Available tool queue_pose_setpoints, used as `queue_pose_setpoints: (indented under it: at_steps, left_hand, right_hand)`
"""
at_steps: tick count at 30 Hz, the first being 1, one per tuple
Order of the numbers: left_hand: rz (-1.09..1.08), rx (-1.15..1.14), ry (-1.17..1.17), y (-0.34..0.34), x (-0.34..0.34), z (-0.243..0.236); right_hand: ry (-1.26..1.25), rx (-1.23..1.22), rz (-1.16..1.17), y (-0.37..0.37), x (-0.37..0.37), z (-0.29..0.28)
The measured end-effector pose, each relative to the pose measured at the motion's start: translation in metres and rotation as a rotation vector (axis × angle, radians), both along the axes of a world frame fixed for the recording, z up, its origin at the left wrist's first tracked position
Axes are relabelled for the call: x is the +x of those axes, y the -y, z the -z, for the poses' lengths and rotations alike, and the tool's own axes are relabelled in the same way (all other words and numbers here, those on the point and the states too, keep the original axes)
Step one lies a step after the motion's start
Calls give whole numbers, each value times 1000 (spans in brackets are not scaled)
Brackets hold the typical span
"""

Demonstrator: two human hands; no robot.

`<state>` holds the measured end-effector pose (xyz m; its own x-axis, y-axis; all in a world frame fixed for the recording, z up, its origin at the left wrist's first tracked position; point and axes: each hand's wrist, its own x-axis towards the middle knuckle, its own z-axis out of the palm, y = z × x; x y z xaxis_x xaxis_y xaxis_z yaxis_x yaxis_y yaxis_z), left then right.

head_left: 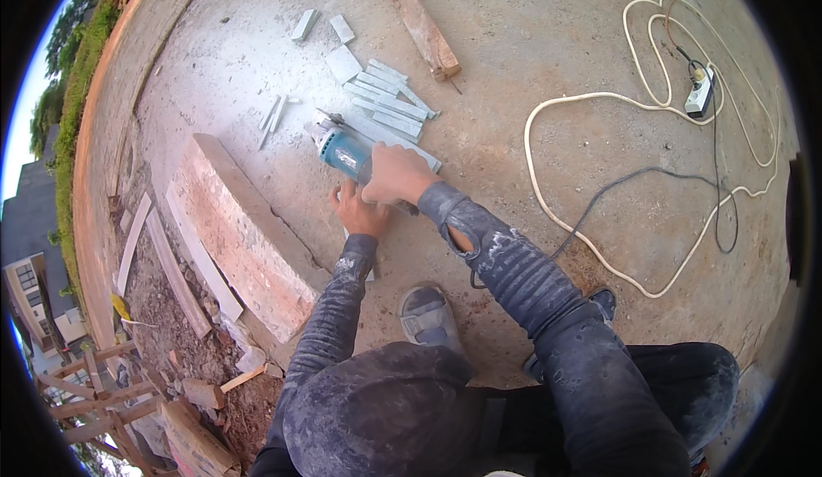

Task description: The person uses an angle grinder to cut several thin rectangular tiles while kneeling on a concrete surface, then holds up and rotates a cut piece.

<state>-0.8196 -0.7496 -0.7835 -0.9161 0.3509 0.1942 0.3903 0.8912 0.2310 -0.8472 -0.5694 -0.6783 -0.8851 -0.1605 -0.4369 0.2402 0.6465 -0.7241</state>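
My right hand [398,173] is wrapped round the body of a teal angle grinder [344,153], whose head points up and left. Close below it, my left hand [360,213] is low to the ground with its fingers bent. What those fingers hold is hidden, though a pale edge shows beside the wrist. Just beyond the grinder lies a long grey tile piece [368,126]. Several narrow cut tile strips [390,96] lie side by side farther off, with a squarish tile piece [343,64] near them. A few thin slivers [274,120] rest to the left.
A large concrete block [244,229] lies left of my hands. A rough wooden beam [419,23] is at the far side. On the right, a cream cable [548,194] loops round a white power strip [699,93]; a black cord [621,181] crosses it. White dust coats the ground.
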Motion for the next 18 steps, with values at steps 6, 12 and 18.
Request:
queue_pose_setpoints:
  at_steps: [6, 12, 18]
  left_hand:
    - [-20, 9, -9, 2, -1, 4]
    - [-9, 15, 3, 0, 1, 1]
    - [2, 53, -46, -3, 1, -1]
  right_hand:
    - [59, 15, 3, 0, -2, -4]
    - [80, 28, -26, -4, -1, -7]
    - [14, 25, -18, -6, 4, -4]
